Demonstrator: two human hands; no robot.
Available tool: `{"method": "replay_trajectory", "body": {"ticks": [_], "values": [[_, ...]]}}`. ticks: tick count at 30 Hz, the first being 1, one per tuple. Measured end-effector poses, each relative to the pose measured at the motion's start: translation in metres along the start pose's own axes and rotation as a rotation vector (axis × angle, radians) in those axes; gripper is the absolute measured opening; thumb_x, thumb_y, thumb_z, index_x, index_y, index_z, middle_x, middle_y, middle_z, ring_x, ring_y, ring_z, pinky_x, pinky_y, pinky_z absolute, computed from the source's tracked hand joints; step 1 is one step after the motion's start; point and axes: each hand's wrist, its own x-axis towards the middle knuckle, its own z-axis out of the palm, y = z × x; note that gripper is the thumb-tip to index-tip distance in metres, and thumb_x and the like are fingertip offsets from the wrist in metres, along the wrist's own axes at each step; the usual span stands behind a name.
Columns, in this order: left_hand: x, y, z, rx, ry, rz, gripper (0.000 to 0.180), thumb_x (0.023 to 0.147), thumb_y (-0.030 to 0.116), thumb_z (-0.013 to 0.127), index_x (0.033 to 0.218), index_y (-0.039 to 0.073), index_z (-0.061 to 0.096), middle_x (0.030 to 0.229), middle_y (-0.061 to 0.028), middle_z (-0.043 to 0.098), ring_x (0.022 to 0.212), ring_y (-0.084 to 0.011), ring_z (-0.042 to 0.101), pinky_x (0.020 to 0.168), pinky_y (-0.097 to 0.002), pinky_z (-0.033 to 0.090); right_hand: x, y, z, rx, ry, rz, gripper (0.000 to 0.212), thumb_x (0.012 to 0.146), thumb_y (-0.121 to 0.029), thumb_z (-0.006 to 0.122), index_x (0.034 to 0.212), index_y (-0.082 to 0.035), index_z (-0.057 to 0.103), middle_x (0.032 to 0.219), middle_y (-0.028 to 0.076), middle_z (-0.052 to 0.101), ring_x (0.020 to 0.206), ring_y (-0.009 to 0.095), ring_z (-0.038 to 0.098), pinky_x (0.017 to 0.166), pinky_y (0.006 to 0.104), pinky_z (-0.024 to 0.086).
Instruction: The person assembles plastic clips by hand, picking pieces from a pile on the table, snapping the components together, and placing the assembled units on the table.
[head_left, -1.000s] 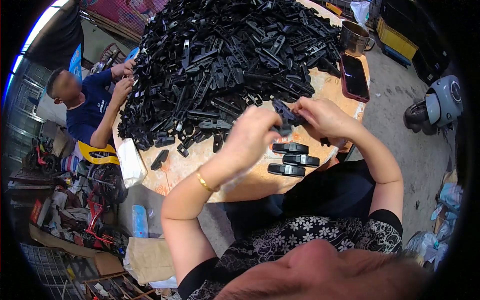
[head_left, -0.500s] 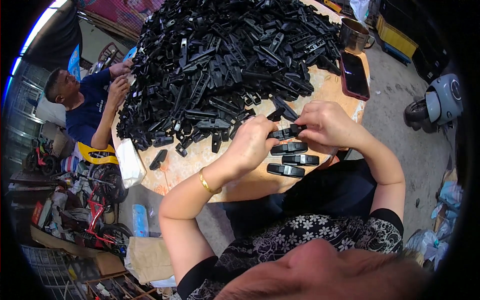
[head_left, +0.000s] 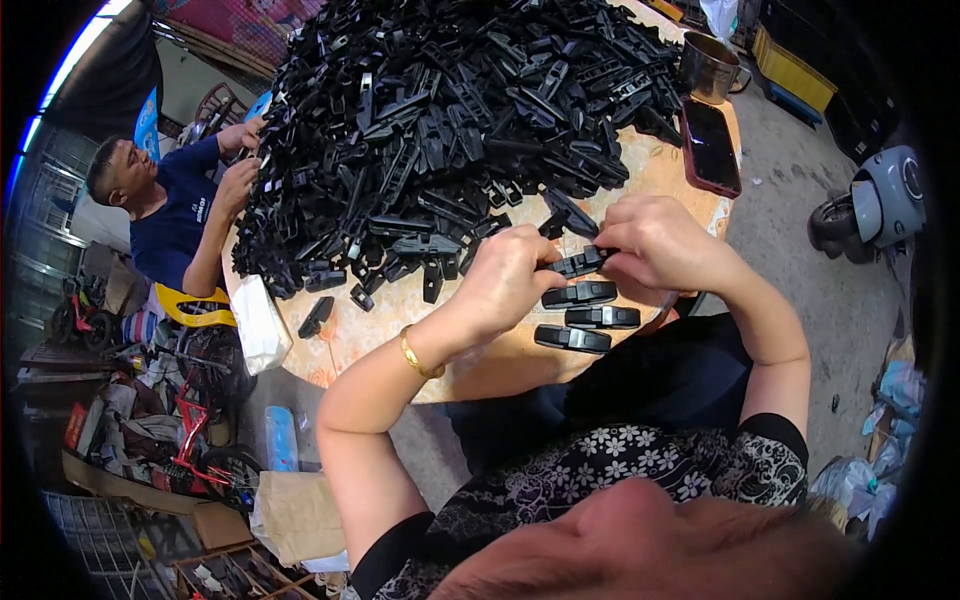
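Note:
Between my hands is a long black plastic part (head_left: 579,263), shaped like a clip, just above the near edge of the table. My left hand (head_left: 503,277) pinches its left end, and my right hand (head_left: 660,245) is closed on its right end. My fingers cover both tips of the part. Right below it, three similar black parts lie roughly parallel on the table: an upper one (head_left: 580,294), a middle one (head_left: 603,317) and a lower one (head_left: 572,339). A large heap of loose black plastic parts (head_left: 440,140) rises beyond my hands.
The patterned tabletop (head_left: 390,350) carries a phone (head_left: 711,150) and a metal mug (head_left: 706,68) at far right. At left lie a white packet (head_left: 261,325) and a stray black part (head_left: 316,317). A co-worker (head_left: 180,215) handles parts at the heap's left side.
My right hand has shifted slightly up and the held part has tilted a little with it. The co-worker's nearer hand has moved slightly. The three laid-out parts stay put.

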Motion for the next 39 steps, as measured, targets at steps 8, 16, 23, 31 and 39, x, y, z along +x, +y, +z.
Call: {"method": "replay_trajectory", "body": {"ticks": [8,16,23,31,39], "values": [[0.001,0.001,0.003,0.008,0.031,0.048,0.02,0.07,0.008,0.077,0.087,0.0,0.07,0.079,-0.0134,0.062,0.073,-0.0266,0.061,0.067,-0.0345,0.049,0.007,0.007,0.018,0.211,-0.025,-0.049,0.027,0.068,-0.014,0.076,0.091,-0.002,0.066,0.081,0.013,0.059,0.078,0.03,0.061,0.065,0.0389,0.049],[0.007,0.004,-0.023,-0.314,-0.198,-0.156,0.017,0.074,0.008,0.076,0.087,0.001,0.069,0.078,-0.0087,0.06,0.069,-0.0171,0.059,0.063,-0.028,0.048,0.017,0.024,0.029,0.104,0.221,0.191,0.042,0.074,-0.029,0.076,0.104,-0.004,0.064,0.09,0.016,0.066,0.084,0.032,0.064,0.074,0.0414,0.051],[0.025,-0.023,-0.017,0.34,0.384,0.448,0.035,0.07,0.001,0.071,0.104,0.004,0.064,0.092,-0.0094,0.065,0.088,-0.0291,0.06,0.08,-0.0387,0.05,0.031,0.023,0.037,0.702,0.276,0.338,0.022,0.085,-0.013,0.067,0.101,0.001,0.064,0.088,0.008,0.068,0.082,0.011,0.063,0.072,0.0269,0.051],[0.006,-0.016,-0.037,0.239,0.014,0.122,0.026,0.071,0.017,0.074,0.092,0.001,0.069,0.082,-0.0145,0.061,0.085,-0.032,0.059,0.077,-0.0392,0.048,0.045,0.021,0.04,0.284,0.081,0.081,0.038,0.079,-0.001,0.061,0.116,-0.004,0.06,0.103,0.015,0.064,0.096,0.033,0.058,0.086,0.0384,0.048],[-0.002,0.003,-0.006,0.343,0.087,0.017,0.038,0.083,0.021,0.066,0.115,0.005,0.056,0.09,-0.0194,0.065,0.088,-0.0359,0.06,0.074,-0.0463,0.048,0.025,0.019,0.028,0.156,0.105,0.089,0.042,0.072,-0.004,0.066,0.114,-0.003,0.061,0.093,0.013,0.062,0.091,0.03,0.06,0.081,0.0376,0.05]]}}
